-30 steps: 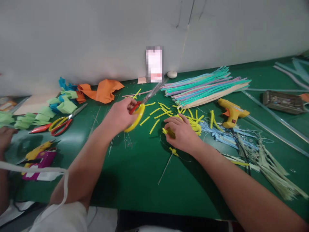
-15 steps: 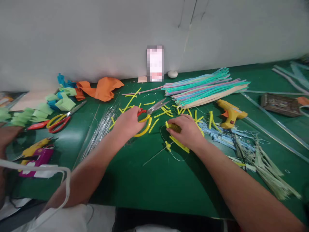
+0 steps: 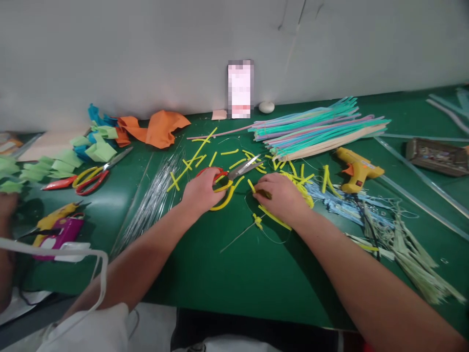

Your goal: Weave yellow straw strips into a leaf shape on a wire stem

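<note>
On the green table, my left hand [image 3: 204, 192] is closed around a pair of scissors [image 3: 245, 167] with red and yellow handles. Their blades point up and to the right, over cut yellow pipe cleaner pieces. My right hand [image 3: 279, 195] has its fingers closed on yellow pipe cleaner pieces [image 3: 251, 186]; one short end sticks out past the fingertips, and the palm hides the others. Just below that hand lies a small yellow knotted piece [image 3: 258, 221] on a thin wire stem. More yellow pieces [image 3: 293, 171] spread behind both hands.
A bundle of coloured pipe cleaners [image 3: 322, 129] lies behind. To the right are a yellow glue gun [image 3: 359, 168], raffia-like strands [image 3: 414, 259] and a brown box [image 3: 437, 156]. Left are thin wires [image 3: 150, 205], other scissors [image 3: 98, 176] and another person's hand [image 3: 7, 205]. A phone [image 3: 240, 90] leans on the wall.
My left hand and the scissors have drawn back slightly toward me, so the red handle loop now shows more. The right hand keeps its hold. The whole view has shifted a little.
</note>
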`<state>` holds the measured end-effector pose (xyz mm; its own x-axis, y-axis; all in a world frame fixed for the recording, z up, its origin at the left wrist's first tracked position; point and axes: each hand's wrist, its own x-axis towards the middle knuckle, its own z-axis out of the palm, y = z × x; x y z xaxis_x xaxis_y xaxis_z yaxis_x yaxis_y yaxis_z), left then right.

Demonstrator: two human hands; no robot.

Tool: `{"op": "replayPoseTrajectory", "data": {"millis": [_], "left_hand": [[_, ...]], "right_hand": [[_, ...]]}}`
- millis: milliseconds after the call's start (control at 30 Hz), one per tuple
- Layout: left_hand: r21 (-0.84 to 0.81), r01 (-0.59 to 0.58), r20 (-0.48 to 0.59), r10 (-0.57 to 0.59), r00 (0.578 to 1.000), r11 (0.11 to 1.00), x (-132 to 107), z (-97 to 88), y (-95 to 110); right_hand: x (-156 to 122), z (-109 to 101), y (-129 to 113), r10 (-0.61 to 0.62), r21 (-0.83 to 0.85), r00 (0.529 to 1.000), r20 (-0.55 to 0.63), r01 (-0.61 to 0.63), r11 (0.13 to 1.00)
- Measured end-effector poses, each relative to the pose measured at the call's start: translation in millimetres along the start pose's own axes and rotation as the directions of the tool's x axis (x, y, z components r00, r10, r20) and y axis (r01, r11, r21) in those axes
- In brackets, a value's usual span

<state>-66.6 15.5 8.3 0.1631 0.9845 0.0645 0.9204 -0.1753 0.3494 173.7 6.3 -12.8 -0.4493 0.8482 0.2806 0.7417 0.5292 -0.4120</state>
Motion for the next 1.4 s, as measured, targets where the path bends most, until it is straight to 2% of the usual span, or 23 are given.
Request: {"op": "replayPoseTrajectory", "data": {"millis": [100, 233, 333, 433, 600, 800, 900, 1100, 1400], "left_hand": [[-0.008, -0.014, 0.005, 0.014, 1.000, 1.000, 0.9, -0.1, -2.2], [-0.005, 0.040, 0.041, -0.040, 0.998, 0.999, 0.2, -8.0, -2.2], [0.041, 0.093, 0.063, -0.095, 0.993, 0.995, 0.1, -21.7, -2.2], [0.174, 0.156, 0.120, -0.178, 0.977, 0.972, -1.1, -39.3, -3.5], [0.281, 0.159, 0.199, -0.219, 0.955, 0.947, -15.8, -57.2, -8.2], [0.300, -0.009, 0.276, -0.078, 0.958, 0.954, -40.7, -57.0, -11.2], [0.278, -0.053, 0.299, -0.034, 0.954, 0.959, -46.2, -55.0, -11.7], [0.269, -0.122, 0.335, 0.026, 0.942, 0.955, -44.8, -44.5, -8.7], [0.373, -0.156, 0.332, 0.025, 0.943, 0.915, -42.6, -38.2, -3.6]], "right_hand": [[2.8, 1.2, 0.5, 0.008, -0.013, 1.000, 0.018, -0.007, 1.000], [4.8, 1.5, -0.7, 0.029, 0.008, 0.999, 0.022, -0.030, 1.000], [3.2, -0.6, -3.0, 0.047, 0.052, 0.999, -0.002, -0.046, 0.998], [0.5, -4.9, -5.0, 0.085, 0.149, 0.996, -0.038, -0.078, 0.986], [-0.8, -8.8, -4.0, 0.157, 0.253, 0.987, -0.025, -0.145, 0.956], [0.6, -7.6, -3.3, 0.246, 0.302, 0.969, -0.016, -0.230, 0.925], [1.2, -7.6, -3.1, 0.268, 0.328, 0.963, -0.016, -0.249, 0.911], [1.7, -6.8, -2.0, 0.260, 0.325, 0.966, -0.009, -0.243, 0.914], [2.5, -7.9, -1.5, 0.278, 0.339, 0.961, 0.010, -0.265, 0.903]]}}
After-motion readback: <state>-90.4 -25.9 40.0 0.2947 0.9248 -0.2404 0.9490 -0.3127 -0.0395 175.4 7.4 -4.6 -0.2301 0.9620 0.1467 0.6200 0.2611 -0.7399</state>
